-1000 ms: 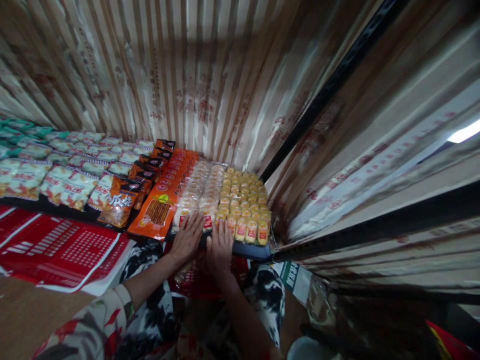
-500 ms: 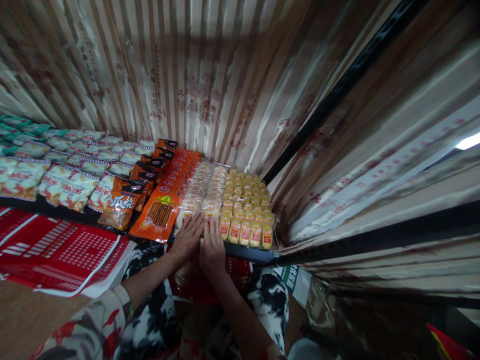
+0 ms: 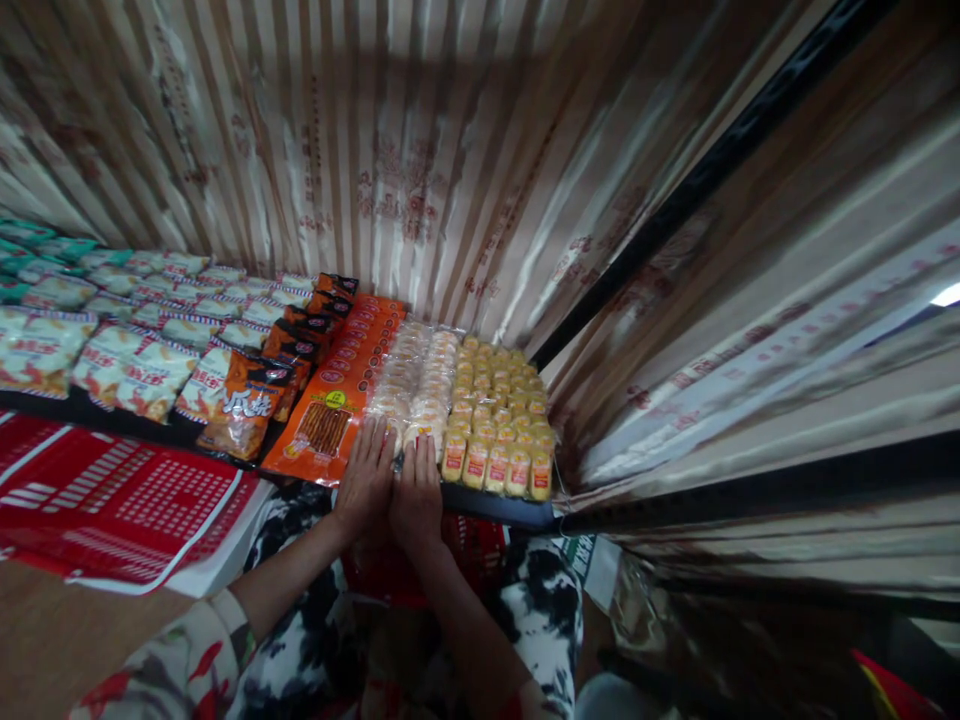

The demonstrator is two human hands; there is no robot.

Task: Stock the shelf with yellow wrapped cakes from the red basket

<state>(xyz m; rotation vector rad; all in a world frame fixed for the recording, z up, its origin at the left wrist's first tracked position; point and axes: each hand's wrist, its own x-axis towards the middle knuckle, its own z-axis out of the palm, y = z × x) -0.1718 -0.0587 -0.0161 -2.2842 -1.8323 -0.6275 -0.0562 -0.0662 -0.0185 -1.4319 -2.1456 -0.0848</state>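
Observation:
My left hand (image 3: 366, 474) lies flat, fingers stretched out, on the near end of a row of pale wrapped buns (image 3: 403, 375). My right hand (image 3: 416, 490) lies flat right beside it, touching it, on the front of the same rows. Neither hand holds anything. To the right of the hands stand rows of small yellow snack packs (image 3: 501, 420). To the left lies a row of orange snack packets (image 3: 334, 400). All of this rests on a dark shelf (image 3: 499, 505).
Further left on the shelf lie dark orange packets (image 3: 244, 405) and several white and green snack bags (image 3: 112, 340). Red printed sheets (image 3: 112, 500) hang below the shelf at left. Striped shiny curtains (image 3: 450, 150) close the back and right side.
Both hands have slid left and closer together, now pressed side by side on the pale buns. The view has shifted a little to the right.

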